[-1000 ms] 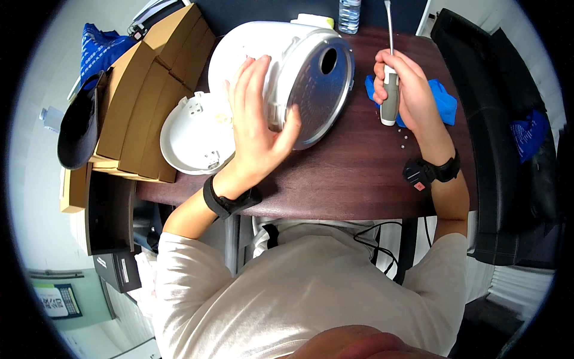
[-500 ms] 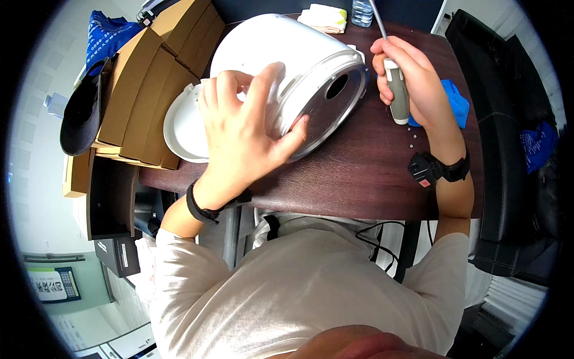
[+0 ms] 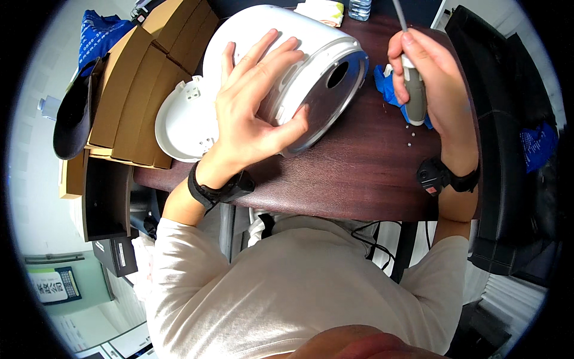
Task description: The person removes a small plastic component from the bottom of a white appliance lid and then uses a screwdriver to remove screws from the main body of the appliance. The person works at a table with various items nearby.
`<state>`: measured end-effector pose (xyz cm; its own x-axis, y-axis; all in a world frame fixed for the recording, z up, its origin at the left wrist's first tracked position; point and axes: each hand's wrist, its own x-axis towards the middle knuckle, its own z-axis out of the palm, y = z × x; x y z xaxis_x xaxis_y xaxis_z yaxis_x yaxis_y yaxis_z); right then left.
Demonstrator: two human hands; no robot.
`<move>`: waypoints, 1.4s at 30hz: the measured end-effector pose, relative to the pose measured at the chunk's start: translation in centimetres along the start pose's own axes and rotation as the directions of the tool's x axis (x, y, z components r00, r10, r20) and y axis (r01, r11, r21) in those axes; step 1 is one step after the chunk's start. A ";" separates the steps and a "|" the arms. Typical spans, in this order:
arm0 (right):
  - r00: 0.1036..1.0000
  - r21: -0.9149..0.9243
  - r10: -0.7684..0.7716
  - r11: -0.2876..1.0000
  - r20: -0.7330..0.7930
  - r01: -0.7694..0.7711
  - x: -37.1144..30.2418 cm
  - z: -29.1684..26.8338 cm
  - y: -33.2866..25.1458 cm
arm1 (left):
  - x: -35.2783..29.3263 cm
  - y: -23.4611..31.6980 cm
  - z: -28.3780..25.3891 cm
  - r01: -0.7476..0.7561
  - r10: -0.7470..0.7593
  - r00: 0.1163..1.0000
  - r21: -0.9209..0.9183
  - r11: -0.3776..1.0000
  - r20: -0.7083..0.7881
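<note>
A white, rounded appliance housing [image 3: 305,30] lies on its side on the dark table, its shiny metal end plate [image 3: 326,110] with a dark round hole facing right. My left hand [image 3: 254,105] rests spread over the housing, thumb by the plate's rim. Beside that wrist sits a shallow white round part [image 3: 179,122], partly covered by my hand. My right hand [image 3: 439,78] is wrapped round the grey-and-white handle of a screwdriver [image 3: 415,96], shaft pointing up and away, apart from the housing. Several tiny screws [image 3: 409,143] lie on the table below this hand.
A blue cloth or bag [image 3: 385,87] lies behind the screwdriver. Cardboard boxes [image 3: 128,90] with a dark cap [image 3: 78,113] stand at the left. A folded cloth [image 3: 320,12] and a clear water bottle [image 3: 360,9] are at the back. A black sofa [image 3: 502,149] borders the right side.
My left hand's fingers have stretched out flatter and farther over the housing. My right hand has moved slightly right with the screwdriver, uncovering more blue cloth.
</note>
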<state>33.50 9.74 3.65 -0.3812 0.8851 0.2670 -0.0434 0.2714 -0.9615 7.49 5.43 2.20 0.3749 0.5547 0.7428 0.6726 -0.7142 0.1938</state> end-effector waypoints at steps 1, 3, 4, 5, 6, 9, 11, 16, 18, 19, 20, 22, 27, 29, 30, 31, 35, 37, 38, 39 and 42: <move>0.999 -0.035 -0.032 0.999 -0.021 0.031 -0.1 -0.1 -0.2 | -0.1 -0.1 0.4 -0.004 0.004 1.000 -0.003 1.000 -0.025; 0.998 -0.048 -0.063 0.997 -0.031 0.062 -0.2 -0.7 -0.2 | -0.1 -0.3 1.3 -0.011 0.010 0.997 -0.006 1.000 -0.077; 0.996 -0.055 -0.079 0.995 -0.034 0.077 -0.1 -0.9 -0.2 | -0.2 -0.5 1.9 -0.022 0.020 0.994 -0.013 1.000 -0.107; 0.997 -0.044 -0.069 0.997 -0.046 0.067 -0.2 -1.0 -0.3 | -0.2 -0.7 2.6 -0.033 0.030 0.990 -0.018 0.999 -0.138; 0.997 -0.049 -0.061 0.997 -0.057 0.058 -0.2 -1.0 -0.4 | -0.1 -1.1 3.2 -0.044 0.040 0.985 -0.024 0.999 -0.171; 0.998 -0.087 -0.031 0.996 -0.063 0.025 -0.2 -1.1 -0.5 | -0.1 -2.1 4.0 -0.066 0.059 0.980 -0.030 0.997 -0.190; 0.999 -0.141 -0.003 0.990 -0.032 -0.002 -0.2 -1.2 -0.3 | 0.1 -2.1 3.8 -0.055 0.054 0.985 -0.004 0.998 -0.165; 0.999 -0.155 -0.032 0.987 0.013 0.033 -0.6 0.4 0.3 | 0.7 -0.7 0.9 -0.041 0.055 0.998 0.302 0.952 -0.038; 0.998 -0.118 -0.045 0.992 0.039 0.049 -0.9 1.4 0.4 | 1.3 0.0 -0.2 0.056 -0.068 0.997 0.258 0.965 0.039; 0.998 -0.068 -0.025 0.997 0.051 0.028 -1.1 2.0 0.2 | 1.5 -0.1 -0.2 0.017 -0.028 0.999 0.230 0.973 0.041; 0.997 -0.027 0.010 1.000 0.078 -0.008 -1.4 2.4 0.2 | 1.8 -0.4 -0.1 -0.022 0.013 0.999 0.202 0.979 0.042; 0.989 0.051 0.076 0.995 0.130 -0.083 -1.7 3.0 0.4 | 2.2 -0.7 0.0 -0.072 0.053 0.993 0.176 0.982 0.109; 0.958 0.337 0.184 0.908 0.218 -0.251 -2.8 3.6 1.7 | 2.3 -0.9 1.0 -0.039 0.009 0.983 0.162 0.986 0.181; 0.935 0.283 0.242 0.907 0.258 -0.313 -3.5 2.9 1.8 | 2.1 -1.0 1.5 -0.026 0.006 0.992 0.154 0.988 0.129; 0.922 0.257 0.272 0.903 0.275 -0.344 -4.0 2.5 2.1 | 2.0 -1.1 1.6 -0.021 0.002 0.993 0.156 0.988 0.121; 0.907 0.191 0.308 0.910 0.286 -0.369 -4.4 2.2 2.5 | 2.0 -1.0 1.6 -0.017 -0.001 0.993 0.157 0.987 0.114; 0.849 0.034 0.422 0.890 0.317 -0.455 -5.6 2.9 2.7 | 1.6 -1.1 2.4 0.002 -0.013 0.998 0.180 0.984 0.060; 0.840 0.037 0.429 0.884 0.332 -0.466 -6.0 3.4 2.7 | 1.5 -1.0 2.8 0.007 -0.013 0.999 0.178 0.984 0.034; 0.841 0.050 0.420 0.885 0.342 -0.463 -6.1 3.5 2.7 | 1.5 -1.0 3.0 0.010 -0.014 1.000 0.178 0.984 0.021; 0.840 0.056 0.426 0.881 0.337 -0.470 -6.2 3.5 2.7 | 1.5 -1.0 3.0 0.010 -0.013 1.000 0.180 0.984 0.017; 0.837 0.050 0.444 0.874 0.319 -0.483 -6.1 3.7 2.6 | 1.4 -1.0 2.9 0.013 -0.016 1.000 0.179 0.984 0.015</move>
<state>32.32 3.63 -0.69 -0.6328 0.7410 -0.2246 0.1002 -0.2092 -0.9727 9.24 8.17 1.17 0.3740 0.5723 0.7298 0.7807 -0.6190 0.0853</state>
